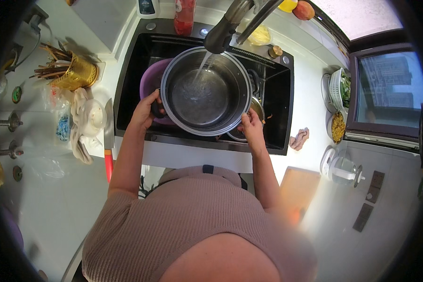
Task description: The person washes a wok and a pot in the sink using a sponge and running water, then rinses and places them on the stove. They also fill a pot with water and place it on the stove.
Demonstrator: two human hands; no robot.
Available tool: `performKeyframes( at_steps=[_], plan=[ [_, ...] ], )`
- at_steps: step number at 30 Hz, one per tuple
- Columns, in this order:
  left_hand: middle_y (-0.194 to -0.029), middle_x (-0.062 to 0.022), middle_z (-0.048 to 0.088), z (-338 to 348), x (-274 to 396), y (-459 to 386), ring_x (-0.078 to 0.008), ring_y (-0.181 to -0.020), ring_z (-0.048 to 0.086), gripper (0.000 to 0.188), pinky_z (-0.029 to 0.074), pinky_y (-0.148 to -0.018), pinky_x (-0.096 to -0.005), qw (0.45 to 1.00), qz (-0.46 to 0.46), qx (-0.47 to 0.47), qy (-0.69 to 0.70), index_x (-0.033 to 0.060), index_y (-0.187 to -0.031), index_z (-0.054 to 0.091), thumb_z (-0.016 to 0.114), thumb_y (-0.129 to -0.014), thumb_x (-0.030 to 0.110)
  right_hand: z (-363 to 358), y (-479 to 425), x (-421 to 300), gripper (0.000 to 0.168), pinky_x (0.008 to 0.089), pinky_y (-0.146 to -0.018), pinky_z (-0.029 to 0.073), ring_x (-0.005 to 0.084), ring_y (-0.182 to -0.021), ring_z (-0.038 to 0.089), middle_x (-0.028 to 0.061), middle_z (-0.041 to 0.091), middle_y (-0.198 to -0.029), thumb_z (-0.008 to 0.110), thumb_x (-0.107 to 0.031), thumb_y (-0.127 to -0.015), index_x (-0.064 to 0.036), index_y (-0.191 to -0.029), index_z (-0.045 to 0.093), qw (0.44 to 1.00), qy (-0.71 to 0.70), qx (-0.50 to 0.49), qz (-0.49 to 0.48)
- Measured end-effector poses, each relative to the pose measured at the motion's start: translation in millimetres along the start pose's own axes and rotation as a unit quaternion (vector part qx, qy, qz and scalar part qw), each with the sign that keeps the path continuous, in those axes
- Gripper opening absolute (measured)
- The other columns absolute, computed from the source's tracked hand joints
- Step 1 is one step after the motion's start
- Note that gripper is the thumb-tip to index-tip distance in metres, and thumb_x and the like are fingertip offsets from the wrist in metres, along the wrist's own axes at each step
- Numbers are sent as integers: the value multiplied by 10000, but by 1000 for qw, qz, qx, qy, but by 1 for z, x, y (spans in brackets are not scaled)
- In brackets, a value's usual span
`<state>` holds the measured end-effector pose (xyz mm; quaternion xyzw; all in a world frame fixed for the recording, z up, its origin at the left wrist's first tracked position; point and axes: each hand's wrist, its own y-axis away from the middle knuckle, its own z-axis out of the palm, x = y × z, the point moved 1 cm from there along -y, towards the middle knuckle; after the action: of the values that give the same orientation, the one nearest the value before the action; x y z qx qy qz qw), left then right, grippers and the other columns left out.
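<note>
A large stainless steel pot (pixel 202 125) is held over the black sink (pixel 280 105), its open mouth facing up. Water runs from the black faucet head (pixel 218 38) into it, and a little water stirs on its bottom. At the left, my left hand (pixel 143 111) grips the pot by its black side handle (pixel 158 108). My right hand (pixel 252 128) holds the lower right rim, thumb on top; its other fingers are mostly hidden. Partly covered beneath the pot are a purple basin (pixel 148 79) on the left and a metal pan (pixel 259 105) on the right.
On the left counter are a cleaver (pixel 109 130) with a red handle, a cloth (pixel 78 137), and a gold chopstick basket (pixel 77 72). A red bottle (pixel 184 17) stands behind the sink. To the right are a crumpled rag (pixel 299 139), a cutting board (pixel 299 187) and an electric kettle (pixel 342 169).
</note>
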<state>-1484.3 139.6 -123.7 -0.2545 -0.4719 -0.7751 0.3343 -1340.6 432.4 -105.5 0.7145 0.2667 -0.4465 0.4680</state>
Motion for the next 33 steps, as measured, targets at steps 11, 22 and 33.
performKeyframes(
  at_steps=[11, 22, 33],
  plan=[
    [-623, -24, 539, -4, -3, -3, -135, -538, 501, 316, 427, -525, -238, 1000, -1, 3, -4, 100, -652, 502, 541, -848, 345, 1, 3, -3, 535, 244, -654, 462, 146, -861, 537, 102, 532, -1048, 496, -233, -877, 26, -1296, 286, 1000, 13, 7, -4],
    [-624, -33, 538, -1, -1, 0, -141, -528, 499, 320, 429, -535, -245, 1000, 2, 12, -6, 89, -660, 500, 538, -851, 344, 1, 2, 1, 514, 235, -648, 464, 128, -832, 536, 83, 541, -1008, 498, -216, -879, 31, -1284, 299, 1000, -10, 8, -10],
    [-617, -32, 543, -3, -3, -2, -136, -510, 500, 314, 432, -531, -243, 1000, 4, 9, 4, 90, -665, 505, 540, -851, 341, 2, 2, 3, 522, 230, -636, 468, 128, -831, 529, 91, 533, -1009, 514, -220, -873, 41, -1274, 306, 1000, -8, 21, -14]
  ],
)
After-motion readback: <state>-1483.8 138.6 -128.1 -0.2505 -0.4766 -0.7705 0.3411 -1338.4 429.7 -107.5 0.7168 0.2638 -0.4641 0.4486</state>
